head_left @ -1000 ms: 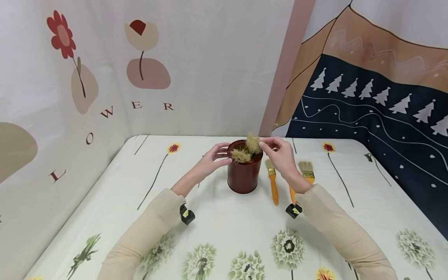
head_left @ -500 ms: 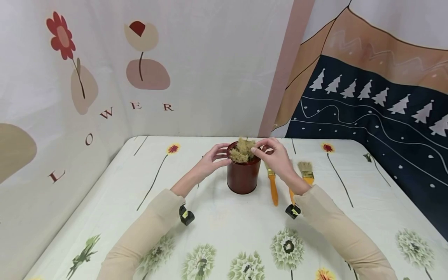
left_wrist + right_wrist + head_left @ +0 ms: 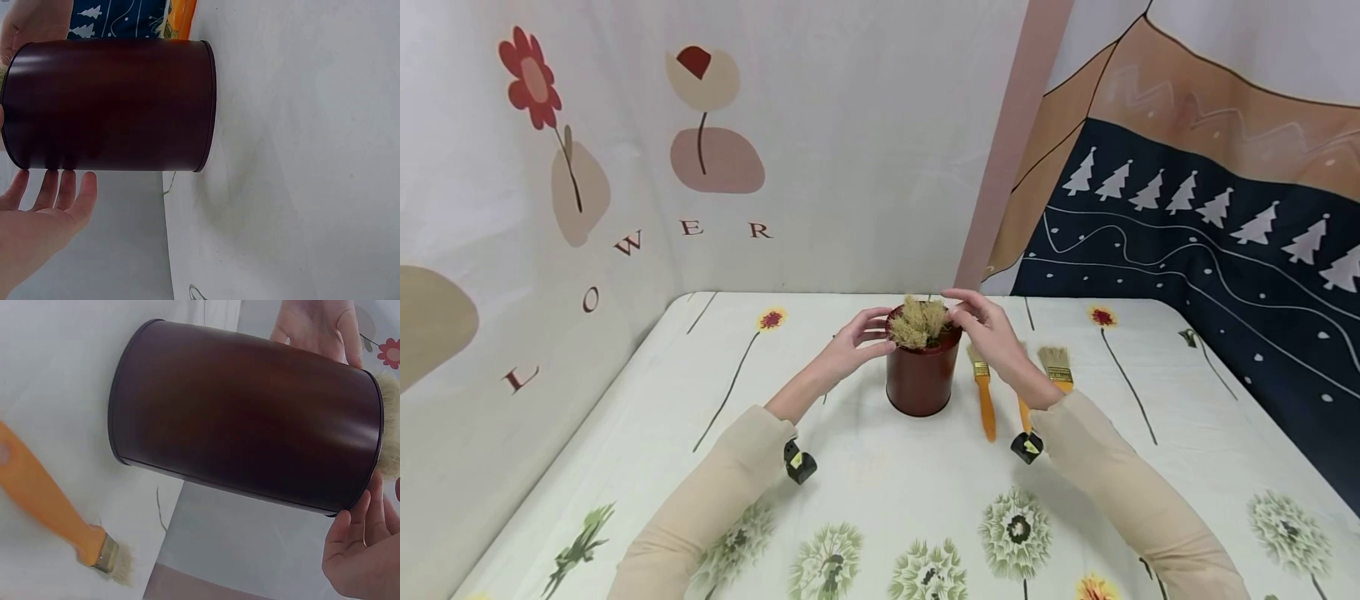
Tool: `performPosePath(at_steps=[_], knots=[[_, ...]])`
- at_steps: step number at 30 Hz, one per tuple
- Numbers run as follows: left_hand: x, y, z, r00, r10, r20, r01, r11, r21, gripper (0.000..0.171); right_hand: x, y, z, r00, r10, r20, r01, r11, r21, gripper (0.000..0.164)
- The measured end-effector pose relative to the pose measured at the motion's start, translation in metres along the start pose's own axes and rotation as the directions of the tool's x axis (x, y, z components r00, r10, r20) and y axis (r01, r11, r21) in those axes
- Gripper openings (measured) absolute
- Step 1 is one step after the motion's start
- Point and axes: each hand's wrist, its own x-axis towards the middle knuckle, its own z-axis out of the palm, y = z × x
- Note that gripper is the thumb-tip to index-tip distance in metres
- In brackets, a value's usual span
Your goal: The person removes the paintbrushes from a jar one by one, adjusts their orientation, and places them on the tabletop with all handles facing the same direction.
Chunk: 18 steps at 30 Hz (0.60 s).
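A dark red cylindrical can (image 3: 919, 385) stands upright on the table, with tufts of dry, yellow-green moss-like fibre (image 3: 919, 323) rising above its rim. My left hand (image 3: 854, 343) lies at the can's left side; its fairly straight fingertips touch the wall in the left wrist view, and the thumb reaches the front of the rim. On the opposite side, my right hand (image 3: 988, 332) has its fingers relaxed by the rim, beside the tufts. The right wrist view shows its fingertips (image 3: 342, 520) against the rim end of the can. Neither palm presses the can. The can's inside is mostly hidden.
Right of the can lies a paintbrush (image 3: 985, 404) with an orange handle. A wider paintbrush (image 3: 1057, 368) lies further right, partly under my right forearm, beside another orange handle (image 3: 1024, 415). Printed cloth covers the table (image 3: 880, 500); patterned fabric walls (image 3: 850, 167) stand behind it.
My right hand has lowered a tuft of the fibre leftward into the can, let it go and loosened its fingers, drawing slightly back to the right. The left hand has stayed against the can.
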Motion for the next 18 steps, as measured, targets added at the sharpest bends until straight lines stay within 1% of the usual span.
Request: performPosePath(at_steps=[3,7,10,13,16,18], knots=[[0.0006,-0.0006,-0.0001,1.000,-0.003,-0.002,0.003,1.000,0.004,0.055,0.0032,-0.0010,-0.0013,0.999,0.008,0.048,-0.009,1.000,0.020,0.032],[0.0008,-0.0007,0.0001,1.000,-0.003,-0.003,0.003,1.000,0.004,0.055,0.0067,-0.0029,-0.0019,0.994,0.050,0.099,-0.046,0.998,-0.044,0.033],[0.0002,-0.0002,0.0002,1.000,0.002,0.000,-0.002,1.000,-0.001,0.055,0.0068,-0.0040,-0.0015,0.992,0.073,0.098,-0.061,0.990,-0.125,0.030],[-0.0001,-0.0003,0.0001,1.000,0.006,0.001,-0.006,1.000,0.000,0.055,0.0056,-0.0036,-0.0011,0.995,0.055,0.079,-0.040,0.983,-0.178,0.024],[-0.0003,-0.0002,-0.0002,1.000,0.003,-0.001,-0.003,1.000,0.008,0.056,0.0043,-0.0022,-0.0011,0.997,0.023,0.070,-0.008,0.980,-0.199,0.019],[-0.0001,-0.0007,-0.0004,1.000,0.003,-0.004,-0.003,1.000,0.011,0.055,0.0038,-0.0015,-0.0013,0.998,0.024,0.063,-0.011,0.979,-0.202,0.017]])
